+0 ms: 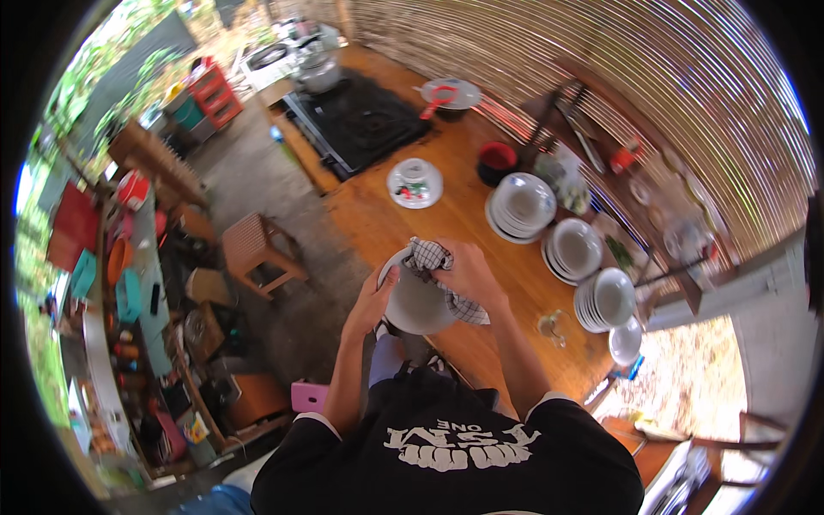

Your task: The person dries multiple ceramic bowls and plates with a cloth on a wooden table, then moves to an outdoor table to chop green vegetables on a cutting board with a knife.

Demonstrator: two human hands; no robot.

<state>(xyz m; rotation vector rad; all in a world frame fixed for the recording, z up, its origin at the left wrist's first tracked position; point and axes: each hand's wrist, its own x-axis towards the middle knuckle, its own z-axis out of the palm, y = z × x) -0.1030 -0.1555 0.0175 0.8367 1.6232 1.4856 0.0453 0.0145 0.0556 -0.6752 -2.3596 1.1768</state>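
My left hand (372, 301) grips the left rim of a white bowl (418, 306), thumb on its inner side, in front of my body at the table's edge. My right hand (468, 273) holds a black-and-white checked cloth (428, 256) against the bowl's far rim, and the cloth's loose end hangs over the right side. Beyond the bowl, a white plate (423, 199) with an upturned small white dish or cup and a coloured pattern lies on the wooden table (450, 225). To the right stand stacks of white bowls and plates (524, 201).
A drinking glass (555, 327) stands near my right forearm. Farther off are a black stove (364, 119) with a kettle (317, 69), and a red-and-black bowl (496, 162). A brown plastic stool (262, 251) stands on the floor to the left, before cluttered shelves.
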